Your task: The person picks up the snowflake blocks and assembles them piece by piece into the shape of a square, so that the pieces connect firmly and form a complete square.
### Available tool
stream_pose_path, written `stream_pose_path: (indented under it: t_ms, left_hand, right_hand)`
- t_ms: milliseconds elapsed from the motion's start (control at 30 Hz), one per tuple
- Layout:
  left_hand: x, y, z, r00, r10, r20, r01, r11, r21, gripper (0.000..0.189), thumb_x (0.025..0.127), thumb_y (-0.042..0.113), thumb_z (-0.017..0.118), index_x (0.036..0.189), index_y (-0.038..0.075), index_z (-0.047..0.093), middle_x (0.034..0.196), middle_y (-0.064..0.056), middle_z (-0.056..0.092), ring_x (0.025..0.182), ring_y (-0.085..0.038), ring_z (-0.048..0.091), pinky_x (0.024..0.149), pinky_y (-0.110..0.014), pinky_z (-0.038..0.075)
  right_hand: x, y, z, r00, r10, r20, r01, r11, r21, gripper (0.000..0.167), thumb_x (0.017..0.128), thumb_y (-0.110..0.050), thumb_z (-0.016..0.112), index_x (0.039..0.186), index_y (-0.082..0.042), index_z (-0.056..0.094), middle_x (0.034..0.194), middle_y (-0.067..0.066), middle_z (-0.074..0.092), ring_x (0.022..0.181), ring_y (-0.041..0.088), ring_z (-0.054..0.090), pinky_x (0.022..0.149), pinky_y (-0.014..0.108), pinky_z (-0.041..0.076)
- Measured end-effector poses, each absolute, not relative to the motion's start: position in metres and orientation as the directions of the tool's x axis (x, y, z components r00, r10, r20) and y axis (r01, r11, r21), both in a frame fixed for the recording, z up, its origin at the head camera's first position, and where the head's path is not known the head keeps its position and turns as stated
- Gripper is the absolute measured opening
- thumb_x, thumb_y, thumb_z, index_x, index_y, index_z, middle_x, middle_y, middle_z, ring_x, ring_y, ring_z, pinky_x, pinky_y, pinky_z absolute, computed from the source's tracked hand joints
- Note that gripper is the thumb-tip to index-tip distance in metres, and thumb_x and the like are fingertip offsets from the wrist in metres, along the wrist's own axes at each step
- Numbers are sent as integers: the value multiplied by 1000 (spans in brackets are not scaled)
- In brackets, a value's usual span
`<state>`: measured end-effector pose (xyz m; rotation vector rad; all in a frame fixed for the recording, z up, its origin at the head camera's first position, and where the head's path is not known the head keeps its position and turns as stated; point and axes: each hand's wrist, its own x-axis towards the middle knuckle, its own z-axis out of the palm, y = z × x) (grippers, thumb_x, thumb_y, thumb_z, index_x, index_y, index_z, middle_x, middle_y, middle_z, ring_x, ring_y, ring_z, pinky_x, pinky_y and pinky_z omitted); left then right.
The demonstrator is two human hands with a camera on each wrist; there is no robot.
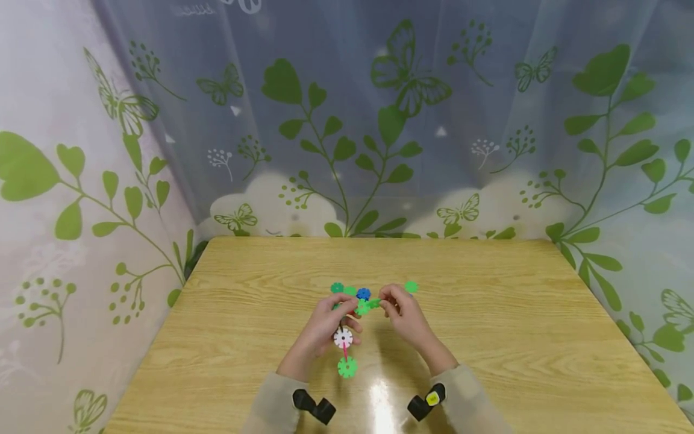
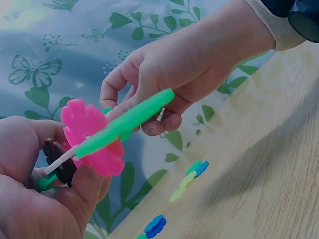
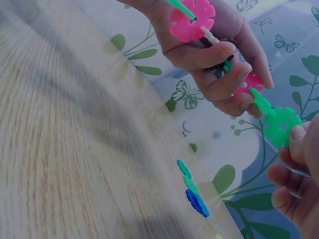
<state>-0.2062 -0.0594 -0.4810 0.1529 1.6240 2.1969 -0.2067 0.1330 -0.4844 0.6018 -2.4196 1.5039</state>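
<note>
A chain of interlocked plastic snowflake discs runs between the two hands over the table. The left hand (image 1: 325,322) grips its middle, fingers bent around a dark disc (image 2: 64,167). From that hand a white disc (image 1: 343,337) and a bright green disc (image 1: 347,367) hang toward the person. Pink discs (image 3: 182,29) also show in the chain. At the far end, thumb and fingers of the right hand (image 1: 408,317) pinch a green disc (image 3: 280,127), which joins another green disc (image 3: 260,101) beside the left fingertips. The left fingers partly hide the chain's middle.
Loose discs lie on the wooden table (image 1: 488,337) beyond the hands: a blue one (image 1: 363,293), a teal one (image 1: 337,287) and a green one (image 1: 411,287) behind the right hand. A leaf-printed curtain (image 1: 347,120) borders the table's far edge.
</note>
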Motion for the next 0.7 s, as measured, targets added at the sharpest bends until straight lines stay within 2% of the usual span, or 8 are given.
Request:
stream_pose_path:
  t_ms: [167,333,467,700]
  left_hand:
    - [-206,-60,-482,-911,386,-143,-241,-217,946,41,92,24,60,117,-6,50,91,-16,53,62,-17,62,54,-38,59]
    - [-205,-58,-482,-902,409,-138,-236,-199,951,41,91,25,62,117,-5,50,95,-17,52,65,-18,62,55,-38,59]
    - [-205,-57,-482,-900,415,-134,-232,-196,953,41,90,26,63,116,-4,51,95,-16,52,65,-19,62,55,-39,59]
    - [-206,-53,-483,-913,393,-111,-202,-198,959,39,93,24,59,117,-6,51,96,-17,50,66,-19,61,57,-43,59]
  right_hand:
    - [-194,129,-465,-899,-213,383,-436,346,-831,6,88,10,55,88,4,54,73,17,53,64,38,54,49,19,42]
    - [-188,128,-459,-889,-184,420,-458,331,-825,7,85,11,58,86,4,55,72,19,55,62,39,54,49,19,43]
    - [-189,126,-462,-841,-186,508,-540,311,-782,8,82,14,59,86,7,59,70,18,55,60,38,54,49,20,45]
    - [-190,119,-467,-693,-130,709,-699,360,-617,17,74,23,63,81,7,61,69,16,53,56,27,51,45,19,44]
